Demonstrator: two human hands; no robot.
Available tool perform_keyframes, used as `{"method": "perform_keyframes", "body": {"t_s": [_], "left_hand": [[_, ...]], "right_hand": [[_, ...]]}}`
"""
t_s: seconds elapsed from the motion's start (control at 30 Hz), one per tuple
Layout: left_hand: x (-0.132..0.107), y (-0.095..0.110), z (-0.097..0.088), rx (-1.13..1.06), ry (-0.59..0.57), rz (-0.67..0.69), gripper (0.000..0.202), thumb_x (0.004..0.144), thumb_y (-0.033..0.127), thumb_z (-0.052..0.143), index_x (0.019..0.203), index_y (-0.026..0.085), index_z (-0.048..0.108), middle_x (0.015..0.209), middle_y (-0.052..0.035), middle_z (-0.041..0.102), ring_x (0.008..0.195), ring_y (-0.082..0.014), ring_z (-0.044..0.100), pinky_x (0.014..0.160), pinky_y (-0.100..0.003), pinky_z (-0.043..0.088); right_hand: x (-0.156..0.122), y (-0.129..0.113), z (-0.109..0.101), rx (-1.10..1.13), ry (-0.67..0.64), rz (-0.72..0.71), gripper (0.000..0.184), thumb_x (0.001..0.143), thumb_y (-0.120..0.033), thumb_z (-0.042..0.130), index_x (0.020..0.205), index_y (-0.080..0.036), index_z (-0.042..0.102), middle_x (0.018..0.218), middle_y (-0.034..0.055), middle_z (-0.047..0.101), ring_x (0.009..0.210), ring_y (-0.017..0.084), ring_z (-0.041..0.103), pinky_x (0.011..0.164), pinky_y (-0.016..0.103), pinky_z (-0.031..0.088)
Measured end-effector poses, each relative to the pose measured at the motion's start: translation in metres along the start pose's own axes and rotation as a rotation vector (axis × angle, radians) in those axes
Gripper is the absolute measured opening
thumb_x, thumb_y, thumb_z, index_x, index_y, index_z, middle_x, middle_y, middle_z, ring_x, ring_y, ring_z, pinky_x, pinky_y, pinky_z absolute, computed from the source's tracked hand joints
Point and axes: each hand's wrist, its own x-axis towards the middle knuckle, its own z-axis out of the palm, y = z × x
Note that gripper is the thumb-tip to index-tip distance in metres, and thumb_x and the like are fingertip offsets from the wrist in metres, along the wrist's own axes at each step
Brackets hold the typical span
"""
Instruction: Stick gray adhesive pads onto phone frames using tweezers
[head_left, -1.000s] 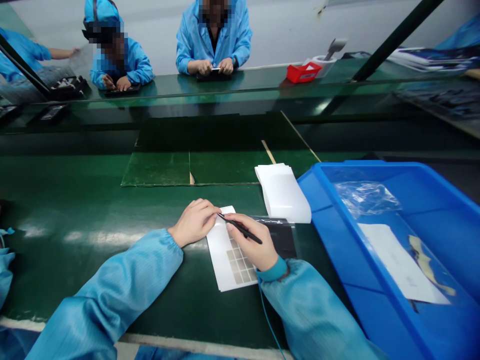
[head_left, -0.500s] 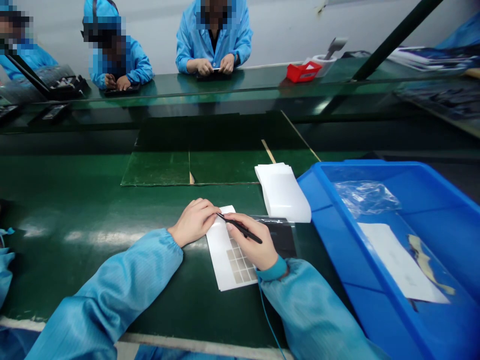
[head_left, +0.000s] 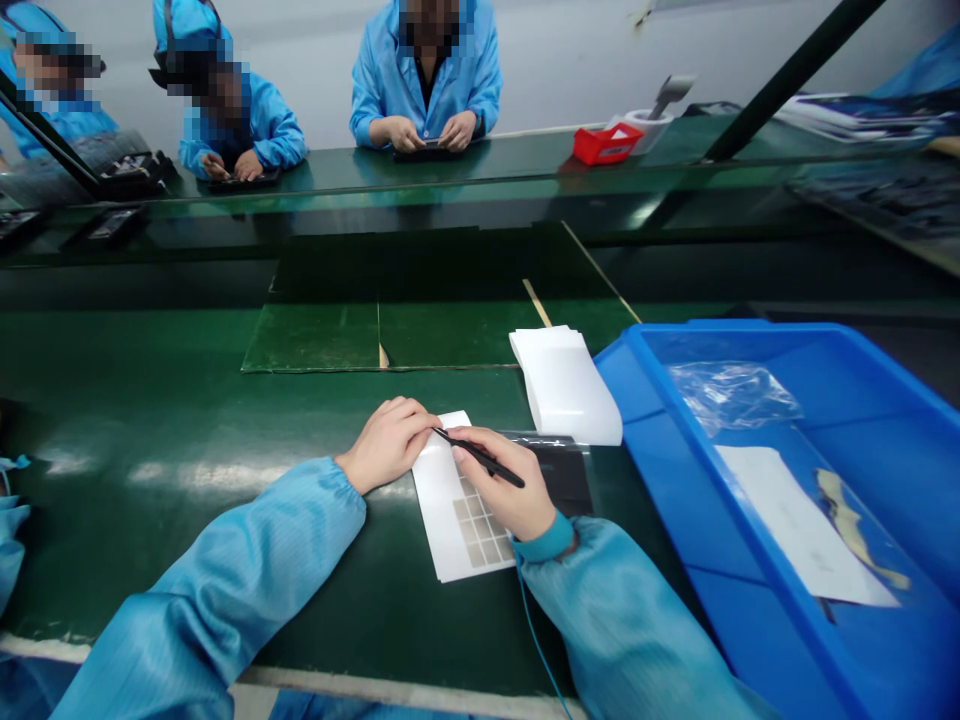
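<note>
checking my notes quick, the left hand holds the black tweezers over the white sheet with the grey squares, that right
Not quite: the right hand, not the left, holds the black tweezers, as the head view shows. They are over the white sheet with the grey squares, as you said. The left hand lies at the sheet's edge.

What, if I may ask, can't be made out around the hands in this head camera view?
Head view:
- Part of the grey square grid: covered by the right hand.
- The white sheet's far corner area: partly under the left hand.
- The item at the far co-worker's hands: too small to identify.
</note>
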Motion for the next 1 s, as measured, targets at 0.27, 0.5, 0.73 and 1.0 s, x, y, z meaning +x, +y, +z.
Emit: {"method": "perform_keyframes", "body": {"t_s": [0.27,0.5,0.73,1.0], "left_hand": [[0.0001,-0.0004,0.0006,0.002,-0.002,0.003,0.022,0.098,0.016,0.049,0.105,0.02,0.069,0.097,-0.0049,0.067,0.092,-0.0194,0.058,0.082,-0.035,0.045],[0.0001,-0.0005,0.0007,0.0,0.003,-0.005,0.023,0.098,0.016,0.047,0.106,0.021,0.069,0.097,-0.0049,0.067,0.091,-0.0191,0.059,0.082,-0.036,0.046],[0.0003,0.0007,-0.0003,-0.004,0.005,0.015,0.019,0.098,0.021,0.05,0.106,0.019,0.068,0.096,-0.0052,0.067,0.091,-0.0196,0.058,0.082,-0.036,0.046],[0.0005,0.0005,-0.0002,0.002,0.0,0.006,0.021,0.099,0.018,0.048,0.105,0.02,0.068,0.096,-0.0047,0.067,0.092,-0.0193,0.058,0.082,-0.035,0.045]], "right_hand": [[-0.0002,0.0004,-0.0001,0.003,-0.002,0.0,0.017,0.092,-0.027,0.064,0.107,-0.024,0.072,0.107,0.006,0.075,0.098,0.025,0.071,0.089,0.039,0.058],[0.0002,0.0007,0.0005,0.003,0.007,-0.017,0.017,0.093,-0.027,0.063,0.107,-0.024,0.072,0.106,0.0058,0.075,0.099,0.025,0.071,0.09,0.04,0.059],[-0.0002,0.0011,0.0007,0.02,0.002,-0.027,0.018,0.092,-0.024,0.064,0.108,-0.024,0.071,0.107,0.0048,0.074,0.099,0.023,0.071,0.09,0.036,0.058],[-0.0001,0.0009,0.0001,0.021,-0.001,-0.001,0.017,0.092,-0.026,0.064,0.107,-0.024,0.072,0.106,0.0054,0.075,0.098,0.024,0.071,0.087,0.037,0.058]]}}
